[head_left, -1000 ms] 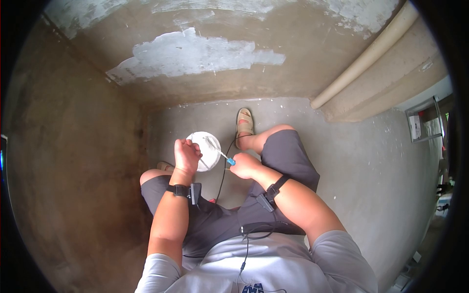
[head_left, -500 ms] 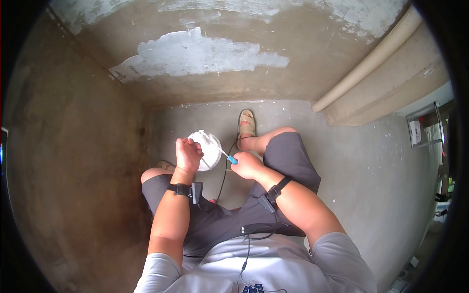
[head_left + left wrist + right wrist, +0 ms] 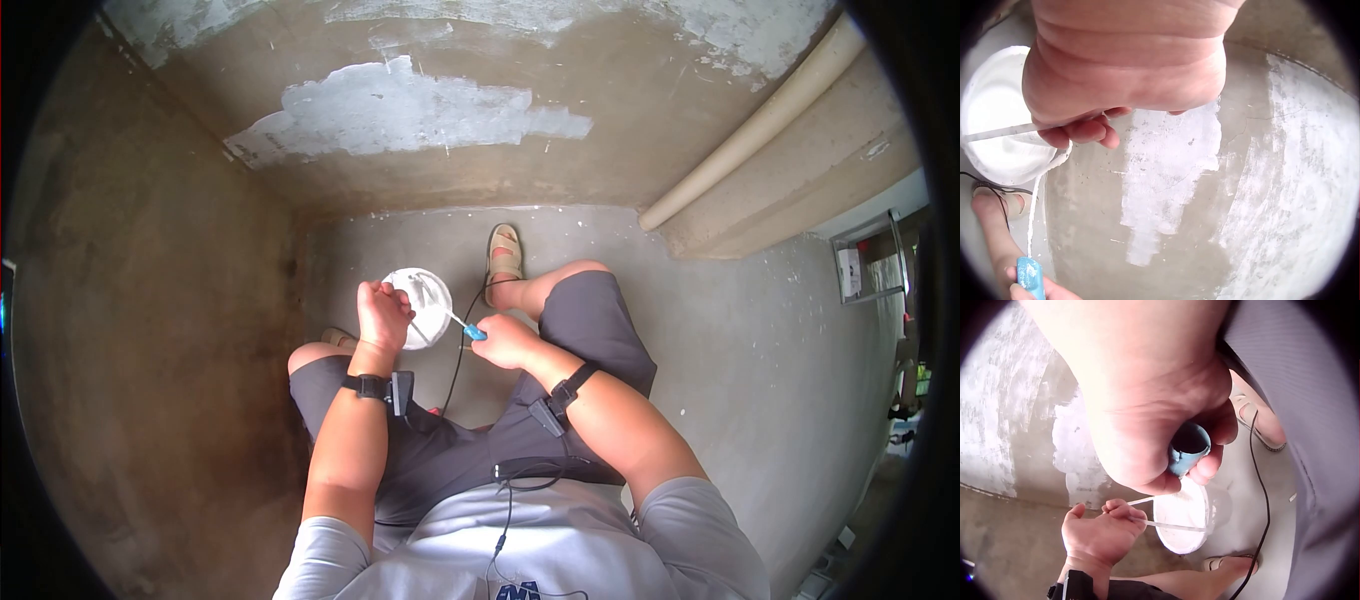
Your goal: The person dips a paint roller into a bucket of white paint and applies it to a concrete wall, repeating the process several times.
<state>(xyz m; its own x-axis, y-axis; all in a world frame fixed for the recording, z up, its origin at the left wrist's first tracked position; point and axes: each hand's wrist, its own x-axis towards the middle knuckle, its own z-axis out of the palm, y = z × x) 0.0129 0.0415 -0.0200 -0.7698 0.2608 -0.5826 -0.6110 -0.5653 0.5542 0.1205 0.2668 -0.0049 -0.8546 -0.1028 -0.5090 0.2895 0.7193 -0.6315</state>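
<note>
In the head view my left hand (image 3: 382,318) grips the thin bail handle (image 3: 1000,132) of a white bucket (image 3: 428,343), its fingers curled round the strip. White paint (image 3: 1179,509) coats the inside of the bucket. My right hand (image 3: 508,342) holds a paint roller by its blue grip (image 3: 475,332), whose hollow end (image 3: 1190,442) shows between thumb and fingers in the right wrist view. From the grip a paint-covered wire frame (image 3: 1032,212) runs to the bucket and bends near its rim. The left hand partly hides the bucket and the roller head.
Ahead stands a wall (image 3: 600,170) with a patch of white paint (image 3: 400,110). A brown wall (image 3: 160,330) rises at the left, and a pipe (image 3: 750,120) runs along the right corner. A black cable (image 3: 457,365) crosses the floor between my sandaled feet.
Half a second ago the roller's white end reached the bucket's far rim; now it lies back inside. Both hands keep their holds and have barely moved.
</note>
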